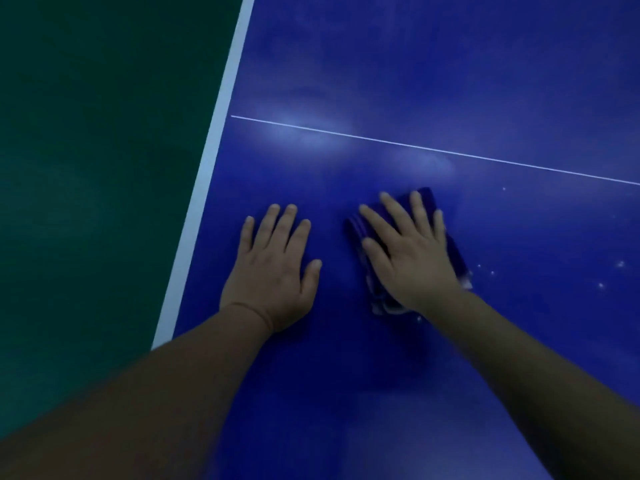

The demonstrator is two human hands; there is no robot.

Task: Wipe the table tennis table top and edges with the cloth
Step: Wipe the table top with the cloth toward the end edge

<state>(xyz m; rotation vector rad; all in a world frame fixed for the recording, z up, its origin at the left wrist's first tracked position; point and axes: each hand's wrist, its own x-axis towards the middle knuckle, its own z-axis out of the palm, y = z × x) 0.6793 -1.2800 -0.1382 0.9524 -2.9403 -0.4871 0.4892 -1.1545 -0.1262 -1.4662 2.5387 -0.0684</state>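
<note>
From the head view, the smooth, glossy blue table tennis table top fills most of the frame, its surface marked by pale hazy smears near a thin white centre line that runs slantwise across it. A broad white painted band forms the straight left edge of the table, and beyond it lies a dark green matte floor. The folded dark blue cloth, soft and ridged with a lighter frayed corner at its near end, lies flat on the table top a little below the centre line, well in from the white band. The right hand presses down on the cloth with fingers straight and spread, palm flat, gripping nothing. The left hand rests flat on the bare blue surface just beside the cloth, fingers straight and slightly apart, holding nothing, near the white edge band. A scatter of small white specks dots the surface to the right of the cloth, where the blue top stretches on to the frame's edge.
</note>
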